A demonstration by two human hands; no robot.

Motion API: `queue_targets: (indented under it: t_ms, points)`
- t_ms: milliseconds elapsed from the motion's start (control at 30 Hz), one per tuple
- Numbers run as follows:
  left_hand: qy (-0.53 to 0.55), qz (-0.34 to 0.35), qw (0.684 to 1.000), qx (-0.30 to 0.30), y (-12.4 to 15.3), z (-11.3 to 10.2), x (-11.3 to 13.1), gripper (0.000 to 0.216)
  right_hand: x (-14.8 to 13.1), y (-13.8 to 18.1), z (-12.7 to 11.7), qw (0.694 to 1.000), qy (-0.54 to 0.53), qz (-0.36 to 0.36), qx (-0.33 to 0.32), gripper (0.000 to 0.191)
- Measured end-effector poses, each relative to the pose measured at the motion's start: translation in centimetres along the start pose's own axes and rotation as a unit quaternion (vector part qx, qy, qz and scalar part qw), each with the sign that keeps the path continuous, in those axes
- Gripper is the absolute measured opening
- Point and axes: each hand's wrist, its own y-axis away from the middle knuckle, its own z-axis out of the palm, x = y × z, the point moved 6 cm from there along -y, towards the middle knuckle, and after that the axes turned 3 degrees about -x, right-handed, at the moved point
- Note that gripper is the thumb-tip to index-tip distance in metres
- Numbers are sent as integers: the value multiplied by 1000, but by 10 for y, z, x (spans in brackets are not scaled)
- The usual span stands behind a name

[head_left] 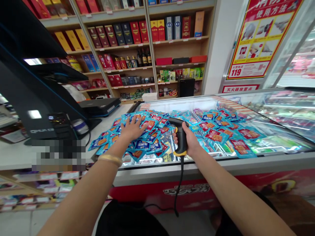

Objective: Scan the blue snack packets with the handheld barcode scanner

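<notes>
My left hand [133, 128] lies with fingers spread on a heap of blue snack packets [151, 136], which have red or dark blue labels. Wrapped in my right hand [190, 139] is a black and yellow barcode scanner [181, 137], its head pointing left over the right edge of the heap. The scanner's black cable [181, 183] hangs down past the front of the freezer. A second, looser spread of the same packets [219, 131] lies to the right of my right hand. Both groups rest on the glass top of a chest freezer [152, 173].
At the left stands a black checkout terminal [27, 85] on a pale counter [14, 157], with a flat black device [98, 106] beside it. Behind the freezer rise shelves [118, 46] of boxes and bottles. A fire-safety poster [263, 36] hangs at the right.
</notes>
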Motion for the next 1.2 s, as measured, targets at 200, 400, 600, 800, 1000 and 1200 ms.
queue_targets:
  t_ms: [200,400,600,800,1000,1200]
  points:
    - [17,2,996,87,9,-24,13,69,-8,11,-7,1000,-25,-15,0,50]
    - [87,129,962,226,44,-36,93,59,-36,44,-32,998,-31,-59,22,47]
    - [155,352,917,107,71,13,225,72,-83,80,-84,987,-36,-151,46,50]
    - [195,413,889,-1,72,47,298,80,-106,97,-119,979,-47,-184,79,49]
    - [240,407,881,21,62,59,305,53,-103,98,-117,979,-72,-177,71,53]
    - [357,308,879,70,58,49,286,33,-104,103,-115,975,-95,-191,66,55]
